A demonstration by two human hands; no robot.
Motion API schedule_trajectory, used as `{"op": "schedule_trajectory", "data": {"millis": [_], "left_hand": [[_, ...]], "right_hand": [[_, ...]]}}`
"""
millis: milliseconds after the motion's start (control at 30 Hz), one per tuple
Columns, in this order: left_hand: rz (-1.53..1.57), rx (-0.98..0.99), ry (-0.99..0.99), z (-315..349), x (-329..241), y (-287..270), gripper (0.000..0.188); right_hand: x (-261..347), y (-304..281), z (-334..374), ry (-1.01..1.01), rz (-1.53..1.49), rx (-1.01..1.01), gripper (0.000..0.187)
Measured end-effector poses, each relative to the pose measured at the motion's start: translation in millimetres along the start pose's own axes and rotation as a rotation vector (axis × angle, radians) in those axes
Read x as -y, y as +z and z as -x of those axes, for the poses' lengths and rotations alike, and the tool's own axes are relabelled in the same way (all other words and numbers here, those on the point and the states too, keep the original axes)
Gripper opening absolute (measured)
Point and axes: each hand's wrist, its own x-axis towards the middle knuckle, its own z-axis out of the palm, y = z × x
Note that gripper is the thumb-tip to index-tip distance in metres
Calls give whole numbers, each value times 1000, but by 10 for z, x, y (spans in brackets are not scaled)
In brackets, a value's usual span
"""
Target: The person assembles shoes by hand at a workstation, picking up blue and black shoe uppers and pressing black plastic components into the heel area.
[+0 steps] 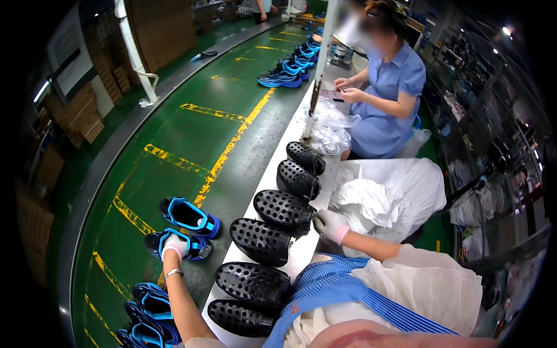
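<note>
My left hand (175, 246), in a white glove, reaches into the opening of a dark blue sneaker (200, 249) with bright blue trim; its fingers are hidden in there. Right beside it stands the matching sneaker (212, 225). My right hand (332, 226), also gloved, has its fingers closed at the heel end of a black perforated shoe form (283, 209). That form lies in a row of several like it along the white ledge (243, 200), among them a larger-looking shoe form (260, 240) just nearer to me.
More blue sneakers (152, 304) stand at the lower left, and another line of sneakers (284, 75) is farther up the green belt (191, 133). A co-worker (386, 93) in blue sits beyond a white post (321, 64). White sheeting (400, 180) and clear plastic bags (331, 130) lie at right.
</note>
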Motion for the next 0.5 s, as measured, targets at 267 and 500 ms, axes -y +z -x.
{"op": "schedule_trajectory", "data": {"millis": [267,500], "left_hand": [[63,107,-19,107,-75,-156,22],[234,246,20,300,-200,-273,17]], "right_hand": [[-30,20,21,-21,5,-72,22],[-122,71,-6,-30,1,-52,23]]}}
